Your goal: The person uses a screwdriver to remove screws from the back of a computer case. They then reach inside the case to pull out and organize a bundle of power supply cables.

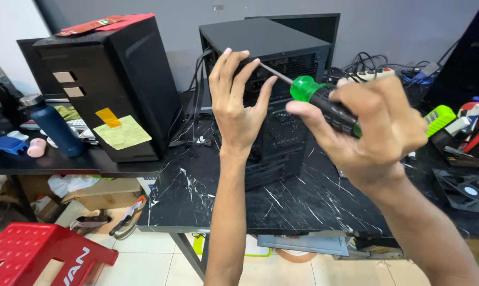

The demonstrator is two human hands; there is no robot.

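Right hand [380,124] grips a green-collared screwdriver [313,95]; open left hand [236,98] steadies its shaft against the computer case [282,63] near the desk's [303,201] back edge.

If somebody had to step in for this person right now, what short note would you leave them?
Right hand: closed around a screwdriver with a green and black handle, shaft pointing at the upper back of the black computer case.
Left hand: open, fingers spread against the rear of that case, guiding the shaft near its tip.
The case stands upright on the black marbled table, cables trailing from its back. A second black case stands to its left.
Done: tool lined up at the rear panel.
Left: the tip is hidden by the hand, so whether any screw is out cannot be told.
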